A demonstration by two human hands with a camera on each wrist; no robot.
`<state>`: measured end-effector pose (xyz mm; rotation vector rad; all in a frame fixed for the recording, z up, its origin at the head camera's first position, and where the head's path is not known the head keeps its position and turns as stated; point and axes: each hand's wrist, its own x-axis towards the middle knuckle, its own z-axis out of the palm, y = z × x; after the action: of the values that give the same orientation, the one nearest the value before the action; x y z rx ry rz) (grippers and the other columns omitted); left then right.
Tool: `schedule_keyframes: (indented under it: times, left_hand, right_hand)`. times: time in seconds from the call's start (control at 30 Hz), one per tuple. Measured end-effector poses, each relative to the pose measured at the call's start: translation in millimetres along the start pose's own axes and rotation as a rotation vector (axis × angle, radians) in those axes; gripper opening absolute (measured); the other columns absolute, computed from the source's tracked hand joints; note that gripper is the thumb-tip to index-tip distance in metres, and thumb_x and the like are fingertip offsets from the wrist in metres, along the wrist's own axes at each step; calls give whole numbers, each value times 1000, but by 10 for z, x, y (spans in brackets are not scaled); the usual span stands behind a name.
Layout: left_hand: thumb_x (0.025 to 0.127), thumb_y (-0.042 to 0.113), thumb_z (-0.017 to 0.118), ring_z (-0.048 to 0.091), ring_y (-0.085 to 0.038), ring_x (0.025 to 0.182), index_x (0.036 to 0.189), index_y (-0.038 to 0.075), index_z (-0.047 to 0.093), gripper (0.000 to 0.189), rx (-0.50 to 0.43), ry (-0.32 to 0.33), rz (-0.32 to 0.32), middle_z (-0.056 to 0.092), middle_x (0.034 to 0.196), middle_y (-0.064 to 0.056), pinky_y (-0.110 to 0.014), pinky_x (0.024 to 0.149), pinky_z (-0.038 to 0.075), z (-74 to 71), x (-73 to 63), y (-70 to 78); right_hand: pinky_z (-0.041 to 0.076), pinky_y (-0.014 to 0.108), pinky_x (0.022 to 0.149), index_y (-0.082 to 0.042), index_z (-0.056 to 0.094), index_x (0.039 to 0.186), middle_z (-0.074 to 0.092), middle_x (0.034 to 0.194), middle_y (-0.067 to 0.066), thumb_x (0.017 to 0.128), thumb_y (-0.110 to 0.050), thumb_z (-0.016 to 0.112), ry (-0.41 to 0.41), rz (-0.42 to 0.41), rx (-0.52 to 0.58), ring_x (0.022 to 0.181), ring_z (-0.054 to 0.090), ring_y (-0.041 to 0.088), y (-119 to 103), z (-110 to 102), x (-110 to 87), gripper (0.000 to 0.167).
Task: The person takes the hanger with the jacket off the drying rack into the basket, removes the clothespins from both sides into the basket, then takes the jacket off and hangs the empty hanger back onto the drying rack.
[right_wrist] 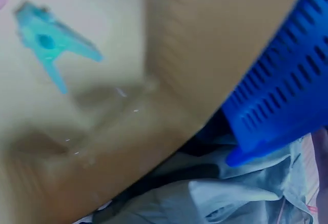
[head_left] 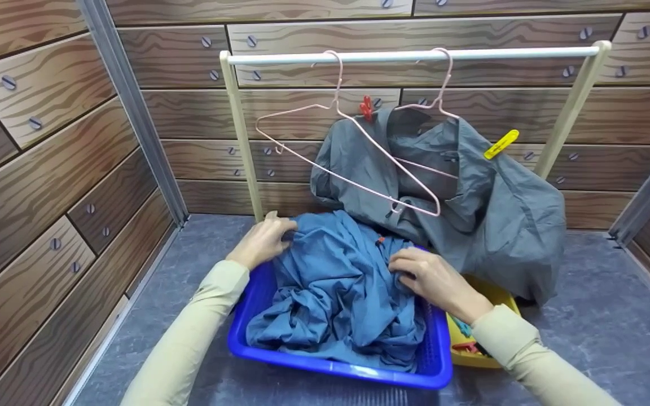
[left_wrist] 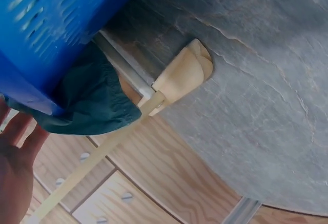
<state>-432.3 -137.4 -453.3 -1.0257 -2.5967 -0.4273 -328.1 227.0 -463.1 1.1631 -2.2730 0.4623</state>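
A crumpled blue garment [head_left: 330, 270] fills the blue basket [head_left: 336, 369], and a small orange mark shows at its far right. My left hand [head_left: 263, 239] has its bent fingers at the garment's far left edge, above the rim. In the left wrist view, fingers of the left hand [left_wrist: 20, 157] meet a dark fold of the garment [left_wrist: 97, 96] hanging over the basket's rim. On the other side my right hand [head_left: 435, 279] grips the garment's right edge with curled fingers. The fingertips of both hands are partly hidden by cloth.
Behind the basket stands a rack with a white rail [head_left: 381, 57]. A bare pink hanger [head_left: 353, 180] and a grey jacket [head_left: 505, 203] hang there, the jacket bearing a red clip [head_left: 366, 108] and a yellow clip [head_left: 501, 144]. A yellow bin [head_left: 480, 361] beside the basket holds clothespins [right_wrist: 48, 42].
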Motion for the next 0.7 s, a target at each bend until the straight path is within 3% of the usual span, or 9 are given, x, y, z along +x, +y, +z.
schedule_keyframes:
  times: [0.1, 0.2, 0.33, 0.5, 0.7]
  left_hand:
    - [77, -4, 73, 65, -26, 96, 109, 12, 71, 35, 16, -54, -11, 70, 106, -6, -44, 77, 53, 18, -16, 0]
    - [78, -9, 67, 66, -27, 96, 111, 12, 74, 40, 43, -55, -42, 71, 106, -6, -44, 76, 54, 24, -33, 2]
    - [77, -11, 63, 63, -30, 96, 100, 12, 79, 36, 72, 0, -48, 73, 98, -4, -44, 76, 53, 6, -15, 17]
    - [75, -11, 63, 62, -31, 90, 82, 11, 75, 26, 103, 69, 8, 72, 86, -3, -45, 78, 53, -19, -11, 13]
    - [72, -14, 60, 65, -29, 88, 85, 10, 72, 30, 18, 149, 66, 71, 92, -3, -45, 78, 53, -143, -55, 36]
  right_hand:
    - [52, 35, 82, -10, 73, 97, 66, 106, 1, 77, 5, 78, -40, -2, 2, 98, 62, 19, 11, 12, -44, 26]
    - [53, 35, 83, -11, 73, 98, 66, 106, 0, 79, 4, 76, -59, 0, 15, 99, 62, 19, 6, 12, -51, 25]
    - [52, 35, 83, -11, 73, 98, 66, 106, 0, 79, 3, 77, -69, 11, 13, 99, 62, 19, 3, -5, -49, 23]
    - [53, 35, 82, -11, 73, 99, 66, 108, 1, 80, 2, 76, -69, 3, -9, 99, 61, 19, 4, -19, -52, 24]
    - [54, 35, 79, -9, 72, 99, 66, 110, 4, 79, 4, 77, -2, -57, -44, 100, 61, 20, 51, -68, -95, 24]
